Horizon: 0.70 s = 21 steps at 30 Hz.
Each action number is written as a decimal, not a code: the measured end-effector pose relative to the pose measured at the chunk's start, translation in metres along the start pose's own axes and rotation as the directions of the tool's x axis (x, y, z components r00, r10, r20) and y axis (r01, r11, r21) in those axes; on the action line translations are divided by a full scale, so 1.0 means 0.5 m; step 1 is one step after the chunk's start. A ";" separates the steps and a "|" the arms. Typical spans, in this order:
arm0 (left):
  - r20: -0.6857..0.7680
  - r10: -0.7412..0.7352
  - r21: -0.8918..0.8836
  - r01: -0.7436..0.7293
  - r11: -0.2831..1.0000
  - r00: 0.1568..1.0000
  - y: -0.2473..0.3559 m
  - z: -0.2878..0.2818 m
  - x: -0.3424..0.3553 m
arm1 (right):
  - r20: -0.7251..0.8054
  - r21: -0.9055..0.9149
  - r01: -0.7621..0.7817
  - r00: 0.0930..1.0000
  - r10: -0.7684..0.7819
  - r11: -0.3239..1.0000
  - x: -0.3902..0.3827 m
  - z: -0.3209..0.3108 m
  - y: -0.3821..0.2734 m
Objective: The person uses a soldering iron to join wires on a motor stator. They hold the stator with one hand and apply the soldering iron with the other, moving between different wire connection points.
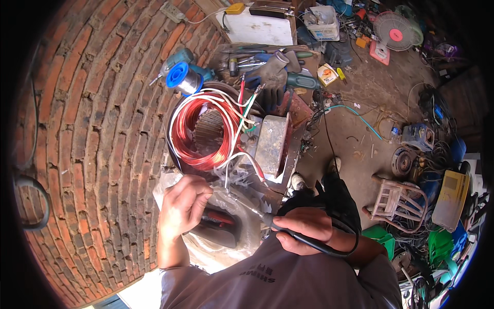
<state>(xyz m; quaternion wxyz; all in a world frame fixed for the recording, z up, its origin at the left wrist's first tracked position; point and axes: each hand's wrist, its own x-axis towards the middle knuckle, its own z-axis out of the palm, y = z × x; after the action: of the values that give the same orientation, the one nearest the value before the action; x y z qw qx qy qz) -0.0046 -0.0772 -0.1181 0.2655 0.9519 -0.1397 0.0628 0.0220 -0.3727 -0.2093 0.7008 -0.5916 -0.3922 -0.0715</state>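
My right hand (pixel 306 230) grips a soldering iron (pixel 272 221) by its black handle, with the metal shaft pointing up and left. The iron's tip is close to the end of a white-sleeved lead (pixel 227 177). Beside that end, my left hand (pixel 186 203) is closed in a pinch on a thin silvery strand of solder wire (pixel 218 191). Beyond the hands stands a motor stator (pixel 208 129) wound with red copper coils (pixel 183 139). Red, white and green sleeved leads come off the coils. A blue spool of solder wire (pixel 191 81) rests at the coils' far left.
Right of the coils is a worn metal box (pixel 272 138). Gloves (pixel 275 72), a green power drill (pixel 177 62) and hand tools lie behind. A brick wall (pixel 92 154) rises on the left. A small wooden chair (pixel 396 201) and cables (pixel 429 144) are on the right.
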 end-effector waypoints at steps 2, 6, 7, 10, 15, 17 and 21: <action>0.006 0.002 -0.005 -0.002 1.000 1.000 0.001 0.000 0.003 | 0.004 -0.001 -0.003 1.000 0.003 1.000 0.001 -0.001 -0.001; 0.013 0.012 -0.017 -0.012 1.000 1.000 -0.004 0.003 0.003 | -0.003 0.000 0.000 1.000 0.000 1.000 0.003 0.000 0.000; 0.016 0.010 -0.017 -0.010 1.000 1.000 -0.003 0.002 0.003 | -0.002 -0.001 0.001 1.000 -0.001 1.000 0.003 0.001 0.000; 0.026 0.000 -0.019 0.000 1.000 1.000 -0.001 0.001 0.005 | 0.000 -0.003 0.000 1.000 0.000 1.000 0.003 0.001 0.001; 0.026 -0.022 -0.014 0.022 1.000 0.999 -0.001 0.002 0.004 | -0.001 -0.004 -0.001 1.000 0.001 1.000 0.007 0.001 0.001; 0.019 -0.022 -0.012 0.022 1.000 1.000 -0.002 0.002 0.003 | 0.000 -0.007 -0.004 1.000 0.004 1.000 0.005 0.001 0.001; 0.022 -0.007 -0.001 0.007 1.000 1.000 -0.009 0.001 -0.002 | -0.005 -0.013 -0.012 1.000 0.012 1.000 0.003 0.003 0.001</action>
<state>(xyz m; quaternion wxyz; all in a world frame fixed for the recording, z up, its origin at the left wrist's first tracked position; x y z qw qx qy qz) -0.0042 -0.0737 -0.1210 0.2646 0.9529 -0.1392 0.0514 0.0227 -0.3709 -0.2087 0.6983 -0.5983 -0.3864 -0.0716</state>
